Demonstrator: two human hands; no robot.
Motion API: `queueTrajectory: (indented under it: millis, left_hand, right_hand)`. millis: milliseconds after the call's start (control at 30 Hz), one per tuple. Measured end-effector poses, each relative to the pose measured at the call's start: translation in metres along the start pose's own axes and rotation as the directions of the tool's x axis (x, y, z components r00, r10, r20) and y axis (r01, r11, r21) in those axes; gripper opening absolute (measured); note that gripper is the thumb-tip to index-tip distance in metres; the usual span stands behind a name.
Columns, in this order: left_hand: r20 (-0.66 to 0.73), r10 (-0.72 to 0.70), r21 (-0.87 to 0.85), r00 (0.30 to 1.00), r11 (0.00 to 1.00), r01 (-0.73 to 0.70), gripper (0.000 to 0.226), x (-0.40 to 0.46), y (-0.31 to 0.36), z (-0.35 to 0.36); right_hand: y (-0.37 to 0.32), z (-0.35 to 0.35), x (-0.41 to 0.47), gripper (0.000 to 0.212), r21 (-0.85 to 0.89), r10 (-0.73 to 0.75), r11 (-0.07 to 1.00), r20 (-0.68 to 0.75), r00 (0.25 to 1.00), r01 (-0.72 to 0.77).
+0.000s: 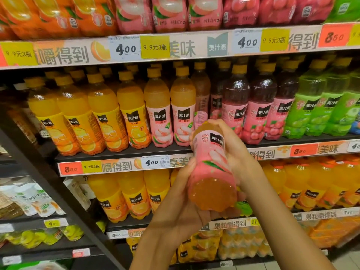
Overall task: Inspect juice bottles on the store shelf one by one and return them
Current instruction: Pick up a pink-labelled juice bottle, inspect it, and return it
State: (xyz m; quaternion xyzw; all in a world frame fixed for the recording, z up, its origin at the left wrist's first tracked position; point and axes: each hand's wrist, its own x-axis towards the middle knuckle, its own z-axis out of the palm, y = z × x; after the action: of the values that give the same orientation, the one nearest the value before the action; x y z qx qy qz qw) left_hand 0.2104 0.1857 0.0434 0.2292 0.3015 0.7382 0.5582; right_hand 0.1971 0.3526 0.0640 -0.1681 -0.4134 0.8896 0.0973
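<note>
Pink-labelled peach juice bottle is tipped with its base toward the camera, held in front of the shelf. The left hand cups it from below, fingers curled around the base; the right hand grips its upper part. Matching peach bottles stand on the shelf behind.

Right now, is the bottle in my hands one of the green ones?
No, the bottle held by the left hand and right hand has a pink peach label.
</note>
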Motion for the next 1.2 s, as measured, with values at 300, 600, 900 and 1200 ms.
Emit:
queueTrajectory:
  millis: [300,600,900,1200]
  left_hand:
    - [0.003,0.059,0.238,0.998,0.969,-0.058,0.060,0.005,-0.005,-0.012]
    - [-0.091,0.270,0.620,0.958,0.769,-0.158,0.059,0.013,-0.007,-0.023]
    - [-0.052,0.535,0.782,0.843,0.547,-0.299,0.054,0.025,-0.004,-0.032]
    - [-0.045,0.648,0.792,0.760,0.487,-0.368,0.057,0.032,0.001,-0.049]
  right_hand:
    - [-0.025,0.003,-0.007,0.044,-0.086,-0.300,0.943,0.204,0.932,0.322]
    - [-0.016,0.011,-0.029,0.031,-0.217,-0.431,0.852,0.228,0.873,0.477]
    - [-0.010,0.013,-0.047,0.046,-0.365,-0.591,0.528,0.491,0.640,0.767]
    - [-0.005,0.010,-0.057,0.058,-0.383,-0.352,0.581,0.678,0.645,0.718]
